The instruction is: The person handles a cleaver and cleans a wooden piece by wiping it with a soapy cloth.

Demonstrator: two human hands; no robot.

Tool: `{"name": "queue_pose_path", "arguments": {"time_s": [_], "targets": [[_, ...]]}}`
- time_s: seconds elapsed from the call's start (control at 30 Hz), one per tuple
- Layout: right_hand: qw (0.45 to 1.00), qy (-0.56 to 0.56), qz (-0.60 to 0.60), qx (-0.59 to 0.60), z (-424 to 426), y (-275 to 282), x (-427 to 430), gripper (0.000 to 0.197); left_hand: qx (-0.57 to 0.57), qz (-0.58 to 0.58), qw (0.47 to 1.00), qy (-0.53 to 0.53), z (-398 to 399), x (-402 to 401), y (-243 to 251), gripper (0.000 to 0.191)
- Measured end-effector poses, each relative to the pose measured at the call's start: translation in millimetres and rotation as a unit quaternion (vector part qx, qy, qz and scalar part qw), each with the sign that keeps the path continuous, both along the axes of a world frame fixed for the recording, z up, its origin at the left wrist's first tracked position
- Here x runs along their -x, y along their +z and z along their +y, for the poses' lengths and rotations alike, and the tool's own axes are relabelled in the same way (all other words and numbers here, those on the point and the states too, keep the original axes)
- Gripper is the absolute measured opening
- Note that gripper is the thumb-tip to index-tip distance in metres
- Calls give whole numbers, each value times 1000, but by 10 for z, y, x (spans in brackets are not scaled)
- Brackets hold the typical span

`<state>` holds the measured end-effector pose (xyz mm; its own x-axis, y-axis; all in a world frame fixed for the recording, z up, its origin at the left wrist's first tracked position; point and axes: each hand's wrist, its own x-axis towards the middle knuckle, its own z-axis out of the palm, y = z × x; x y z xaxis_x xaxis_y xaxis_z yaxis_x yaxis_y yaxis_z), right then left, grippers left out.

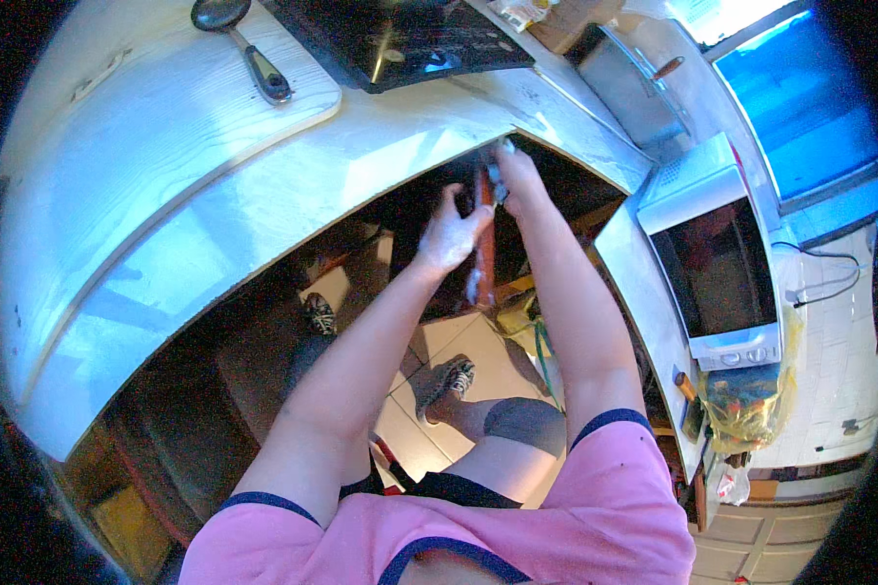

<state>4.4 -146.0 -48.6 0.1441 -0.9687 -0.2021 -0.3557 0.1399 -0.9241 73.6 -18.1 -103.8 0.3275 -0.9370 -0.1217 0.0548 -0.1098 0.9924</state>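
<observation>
My left hand [453,232] reaches into the dark opening under the counter corner, its thumb against a narrow reddish-brown upright piece [486,252] with white streaks that look like foam. Its fingers curl beside the piece; whether they grip it is unclear. My right hand [519,175] is at the upper end of the same piece, just below the counter edge. Bluish-white soft material [497,179], perhaps a sponge or cloth, shows at its fingers, which are closed around it and partly blurred. The inside of the opening is too dark to make out.
The pale countertop [278,212] bends around the opening. A cutting board [154,110] carries a large spoon [252,55]; a black hob [417,44] lies beyond. Right stand a microwave [721,263] and a yellow plastic bag [750,409]. My shoes rest on floor tiles [439,336].
</observation>
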Motion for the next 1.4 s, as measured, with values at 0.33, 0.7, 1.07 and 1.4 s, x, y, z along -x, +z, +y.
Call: {"name": "queue_pose_path", "arguments": {"time_s": [0.33, 0.7, 1.07, 1.4], "targets": [[997, 71, -33, -12, 139, 30, 163, 32, 36, 57, 992, -111, 224, -28, 339, 104], [999, 40, 17, 20, 60, 45, 267, 29, 101, -19, 984, -149, 122, 178, 139, 116], [995, 82, -63, 12, 389, 34, 260, 28, 96, -51, 981, -163, 257, 64, 61, 111], [993, 77, -47, -82, 1720, 212, 1050, 37, 124, 103, 954, -253, 407, 65, -63, 100]]}}
